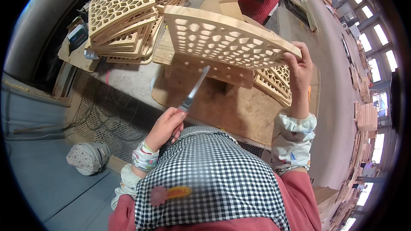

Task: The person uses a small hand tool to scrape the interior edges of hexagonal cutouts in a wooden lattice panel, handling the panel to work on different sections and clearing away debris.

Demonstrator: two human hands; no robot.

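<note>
My left hand (167, 126) is closed around the dark and red handle of a hand tool with a narrow silver blade (198, 83); whether it is a knife or a file I cannot make out. The blade points up and away, its tip near a pierced wooden panel (205, 38). That panel stands tilted on edge over a low wooden support (209, 70), its many rounded holes facing me. At the panel's upper right corner my right hand (301, 66) grips the thick edge, thumb on the near side.
A tall stack of lattice panels (122, 6) rises at the back left. More panels (276, 81) lie behind the right end of the support, on the brown worktop (192, 107). Across the bench is a person in a red apron (259, 0). A covered bucket (87, 158) stands at left.
</note>
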